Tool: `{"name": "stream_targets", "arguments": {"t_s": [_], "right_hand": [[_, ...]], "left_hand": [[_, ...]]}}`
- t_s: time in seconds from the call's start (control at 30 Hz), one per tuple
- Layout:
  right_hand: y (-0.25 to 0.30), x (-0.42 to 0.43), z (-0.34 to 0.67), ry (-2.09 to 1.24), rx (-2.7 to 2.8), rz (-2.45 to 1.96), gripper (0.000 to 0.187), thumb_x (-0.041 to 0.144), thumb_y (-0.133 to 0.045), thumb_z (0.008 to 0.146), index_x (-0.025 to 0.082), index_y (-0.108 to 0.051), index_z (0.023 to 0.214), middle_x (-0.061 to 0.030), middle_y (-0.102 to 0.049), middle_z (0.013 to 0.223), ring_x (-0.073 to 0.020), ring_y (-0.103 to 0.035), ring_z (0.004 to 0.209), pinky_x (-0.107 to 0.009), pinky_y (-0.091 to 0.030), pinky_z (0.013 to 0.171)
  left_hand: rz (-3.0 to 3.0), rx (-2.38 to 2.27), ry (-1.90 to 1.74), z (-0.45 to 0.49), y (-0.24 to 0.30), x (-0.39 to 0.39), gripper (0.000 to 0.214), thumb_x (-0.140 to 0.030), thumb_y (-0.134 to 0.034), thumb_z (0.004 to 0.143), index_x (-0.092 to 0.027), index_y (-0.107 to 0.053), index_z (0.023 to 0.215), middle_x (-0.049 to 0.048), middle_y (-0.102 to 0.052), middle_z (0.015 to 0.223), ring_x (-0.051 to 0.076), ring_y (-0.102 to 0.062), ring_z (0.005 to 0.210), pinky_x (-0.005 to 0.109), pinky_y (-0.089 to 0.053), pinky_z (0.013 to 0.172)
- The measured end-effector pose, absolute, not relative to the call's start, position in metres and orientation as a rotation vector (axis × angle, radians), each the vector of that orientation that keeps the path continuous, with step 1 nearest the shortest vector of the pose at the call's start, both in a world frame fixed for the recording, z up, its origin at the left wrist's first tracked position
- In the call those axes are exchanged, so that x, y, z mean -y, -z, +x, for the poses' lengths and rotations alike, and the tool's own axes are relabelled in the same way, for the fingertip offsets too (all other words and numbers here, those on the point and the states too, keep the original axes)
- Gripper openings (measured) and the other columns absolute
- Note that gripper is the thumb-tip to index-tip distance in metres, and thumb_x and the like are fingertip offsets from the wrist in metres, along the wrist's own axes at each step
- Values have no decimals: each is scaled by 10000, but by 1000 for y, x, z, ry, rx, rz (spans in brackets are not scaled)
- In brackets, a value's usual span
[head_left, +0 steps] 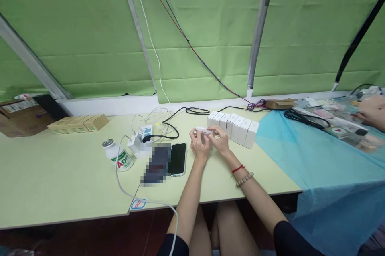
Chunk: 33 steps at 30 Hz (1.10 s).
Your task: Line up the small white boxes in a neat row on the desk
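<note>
Above table (60, 176), left hand (199, 146), right hand (221, 141) pinch box (203, 130).

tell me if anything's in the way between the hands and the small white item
Nothing visible: the left hand and right hand both grip the small white item. The row of white boxes stands just right of it, and the phone lies to its left.

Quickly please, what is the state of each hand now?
Left hand: closed on the small white box.
Right hand: closed on the same box.
</note>
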State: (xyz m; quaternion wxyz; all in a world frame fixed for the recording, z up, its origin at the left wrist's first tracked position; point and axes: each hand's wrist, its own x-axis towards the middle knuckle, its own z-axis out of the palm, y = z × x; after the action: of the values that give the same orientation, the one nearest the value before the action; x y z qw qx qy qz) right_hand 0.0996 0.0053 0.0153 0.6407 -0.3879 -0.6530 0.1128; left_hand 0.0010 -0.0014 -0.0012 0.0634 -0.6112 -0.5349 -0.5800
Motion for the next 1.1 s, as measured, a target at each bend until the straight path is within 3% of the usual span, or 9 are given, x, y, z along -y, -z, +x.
{"name": "stream_targets", "arguments": {"t_s": [0.13, 0.3, 0.4, 0.6, 0.77, 0.9, 1.0, 1.1], "right_hand": [[-14, -5, 100, -255, 1494, -873, 180, 191, -487, 739, 206, -645, 824, -43, -648, 934, -167, -597, 902, -299, -497, 748], [-13, -5, 101, -280, 1494, -907, 171, 184, -482, 734, 203, -647, 775, -52, -628, 950, -167, -592, 869, -288, -501, 702], [-13, -6, 101, -338, 1481, -912, 179, 197, -469, 755, 196, -646, 776, -58, -602, 970, -159, -585, 866, -267, -498, 664], [-11, -10, 101, -420, 1466, -928, 207, 246, -484, 775, 191, -670, 847, -67, -579, 976, -164, -570, 904, -248, -500, 636], [-13, -9, 104, -323, 1497, -975, 237, 263, -533, 744, 224, -708, 900, -59, -576, 984, -137, -549, 781, -217, -476, 525], [-15, -8, 104, -271, 1480, -957, 227, 246, -531, 734, 204, -708, 872, -71, -555, 956, -120, -511, 702, -198, -427, 449], [-14, -7, 100, -267, 1456, -942, 237, 242, -488, 768, 168, -691, 866, -78, -533, 955, -98, -498, 653, -198, -412, 448], [-14, -5, 94, -281, 1433, -979, 238, 254, -465, 795, 161, -672, 868, -72, -521, 963, -84, -506, 642, -194, -400, 465]], "left_hand": [[-1884, 1663, 1764, 1, 1, 2, 204, -253, -430, 804, -155, -578, 904, 129, -437, 1189, 173, -569, 870, 242, -432, 563], [-1842, 1647, 1858, 1, 0, 5, 278, -243, -433, 803, -161, -526, 1051, 133, -459, 1190, 165, -571, 849, 240, -429, 556], [-1848, 1692, 1850, 0, -2, 5, 262, -243, -439, 809, -164, -533, 1041, 131, -463, 1215, 156, -581, 811, 242, -429, 555], [-1961, 1663, 1907, -1, -2, 2, 263, -224, -475, 780, -170, -522, 1032, 122, -475, 1170, 186, -572, 937, 271, -480, 657], [-2239, 1524, 1891, -4, 3, -3, 552, -273, -580, 719, -178, -389, 1228, 136, -452, 1188, 224, -494, 1122, 352, -461, 882], [-2460, 1636, 1840, -7, 2, -3, 713, -314, -618, 700, -204, -293, 1325, 142, -396, 1293, 241, -451, 1193, 381, -416, 957], [-2560, 1819, 1781, -8, 0, -1, 886, -377, -662, 670, -248, -173, 1398, 148, -308, 1386, 257, -462, 1188, 359, -443, 911], [-2500, 1960, 1713, -6, 1, 0, 913, -441, -630, 700, -278, -102, 1427, 137, -295, 1416, 281, -452, 1201, 366, -457, 869]]}}
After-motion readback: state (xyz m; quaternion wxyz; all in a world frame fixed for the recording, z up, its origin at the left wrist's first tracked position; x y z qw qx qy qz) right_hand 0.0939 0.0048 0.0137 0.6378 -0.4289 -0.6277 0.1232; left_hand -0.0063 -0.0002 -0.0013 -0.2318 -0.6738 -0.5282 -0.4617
